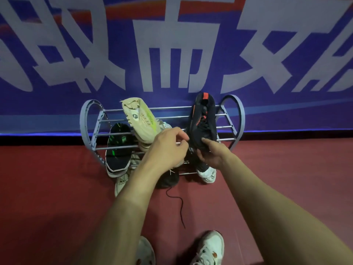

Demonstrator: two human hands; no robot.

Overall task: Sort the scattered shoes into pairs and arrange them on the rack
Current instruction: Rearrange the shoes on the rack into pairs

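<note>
At the rack's (89, 134) right end, on the top rails: right hand (209, 153), fingers curled under and thumb laid over the near end of a black shoe with orange trim (202, 123), gripping it. Shoe lying lengthwise across the rails, far end reaching the rack's back edge. Just left of that grip, left hand (168, 148), fingers bent and tips pinched together at the same shoe's edge; whether pinching a lace or the shoe itself, cannot tell. Left of the hands on the same top rails, a beige shoe (139, 119) tipped sole-up. Further toward the rack's left end, under the rails, a black shoe with green glints (118, 146). Below the right end, a white shoe toe (208, 174) poking out. In front of the rack on the red floor (47, 188), a dark shoe (168, 179) with a loose black lace (177, 205) trailing away. Behind the rack, a blue banner (172, 44) with large pale characters.
</note>
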